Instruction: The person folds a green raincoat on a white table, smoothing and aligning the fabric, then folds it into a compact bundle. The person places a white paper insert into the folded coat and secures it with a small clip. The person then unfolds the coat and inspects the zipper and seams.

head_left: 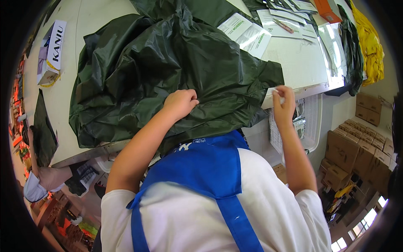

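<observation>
A large heap of glossy dark green waterproof fabric [138, 80], perhaps a garment, is bunched over the near part of the table. My left hand [180, 103] rests on its middle with curled fingers, closed on a fold. At the right end of the fabric, beside the table edge, my right hand [285, 105] pinches a small white piece [271, 91], which looks like a tag or slip. The exact grip of the right fingertips is partly hidden. Beyond the fabric lie printed white-and-green sheets in clear sleeves [245, 33].
The white table [67, 109] holds an open box [52, 50] at left, scissors [284, 26] on papers and an orange box [328, 10]. A white plastic basket [311, 122] stands below the right edge. Yellow fabric [367, 42] hangs at far right. Another person [46, 180] works at left.
</observation>
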`<state>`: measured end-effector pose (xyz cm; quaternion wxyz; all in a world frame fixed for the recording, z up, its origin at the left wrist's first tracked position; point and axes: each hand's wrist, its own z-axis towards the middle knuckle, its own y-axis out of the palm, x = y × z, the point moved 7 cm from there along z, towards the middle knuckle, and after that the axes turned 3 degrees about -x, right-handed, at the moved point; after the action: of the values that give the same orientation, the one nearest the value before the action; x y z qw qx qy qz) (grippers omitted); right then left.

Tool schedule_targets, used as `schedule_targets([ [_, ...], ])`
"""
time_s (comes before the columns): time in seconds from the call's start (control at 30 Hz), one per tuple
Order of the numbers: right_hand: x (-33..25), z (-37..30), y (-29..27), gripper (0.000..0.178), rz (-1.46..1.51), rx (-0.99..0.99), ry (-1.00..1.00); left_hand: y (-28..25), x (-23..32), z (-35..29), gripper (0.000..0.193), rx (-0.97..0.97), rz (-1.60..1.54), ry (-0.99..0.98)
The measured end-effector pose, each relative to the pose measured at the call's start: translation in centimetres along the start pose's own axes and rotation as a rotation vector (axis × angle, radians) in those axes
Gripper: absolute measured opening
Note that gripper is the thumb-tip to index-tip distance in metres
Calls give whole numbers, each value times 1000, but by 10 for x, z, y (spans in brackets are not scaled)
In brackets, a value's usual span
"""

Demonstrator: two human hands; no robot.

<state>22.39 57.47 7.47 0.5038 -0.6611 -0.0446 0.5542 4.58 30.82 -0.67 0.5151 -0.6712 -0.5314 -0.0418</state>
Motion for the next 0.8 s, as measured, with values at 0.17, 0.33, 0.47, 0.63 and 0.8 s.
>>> schedule_targets([
  [0.17, 60, -70, 63, 36, 714, -351, 805, -21, 7, -13, 12, -25, -252, 57],
  [0.33, 27, -41, 69, 57, 422, -672, 760, -34, 14, -18, 13, -99, -165, 167],
  [0.47, 24, -13, 21, 56, 985, -593, 689, -49, 3, -22, 14, -60, -37, 125],
  [0.63, 121, -31, -3, 31, 175, -526, 729, -18, 4, -12, 13, -8, 108, 91],
  [0.8, -32, 2, -28, 30, -122, -73, 86, 0, -4, -10, 13, 32, 124, -3],
])
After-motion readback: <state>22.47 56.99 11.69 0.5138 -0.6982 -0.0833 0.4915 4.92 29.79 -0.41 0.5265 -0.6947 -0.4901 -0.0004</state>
